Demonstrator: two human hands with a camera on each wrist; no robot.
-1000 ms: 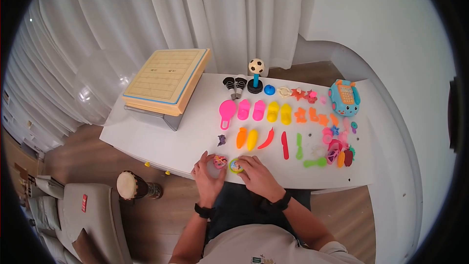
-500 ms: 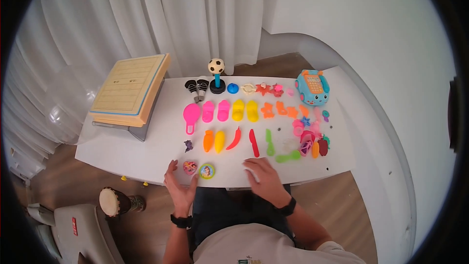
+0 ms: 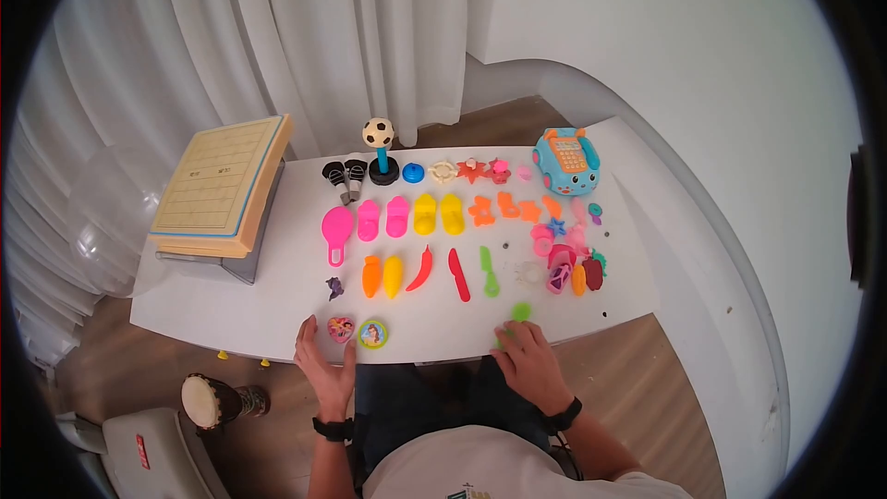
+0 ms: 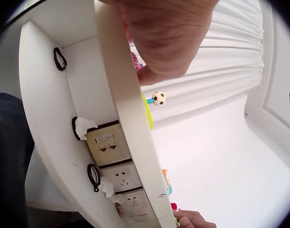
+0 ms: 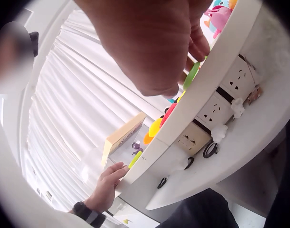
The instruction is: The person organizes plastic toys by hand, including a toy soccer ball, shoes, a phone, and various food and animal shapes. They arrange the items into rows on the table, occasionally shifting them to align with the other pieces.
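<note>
On the front left of the white table, my left hand point(image 3: 325, 370) rests with thumb and fingers spread around a pink heart-shaped piece point(image 3: 340, 329); whether it touches is unclear. Right beside lies a round picture piece with a lime rim point(image 3: 373, 334). At the front edge, further right, my right hand point(image 3: 534, 370) holds a blurred green toy point(image 3: 520, 312), its lower part hidden under the fingers. The right wrist view has this green toy point(image 5: 191, 76) at the fingertips of my right hand point(image 5: 149, 42). A green knife-like toy point(image 3: 489, 273) lies behind it.
Rows of colourful toys stretch across the table point(image 3: 249, 319), with a red knife point(image 3: 459, 275) and yellow piece point(image 3: 393, 276). A boxed board point(image 3: 217, 180) stands on a stand at left, a ball on a post point(image 3: 378, 133) at the back, a toy phone point(image 3: 567, 162) at back right.
My right hand has left the round piece, moved right and taken hold of the green toy, which is turned and shifted left. My left hand stays by the heart piece. The head view has shifted.
</note>
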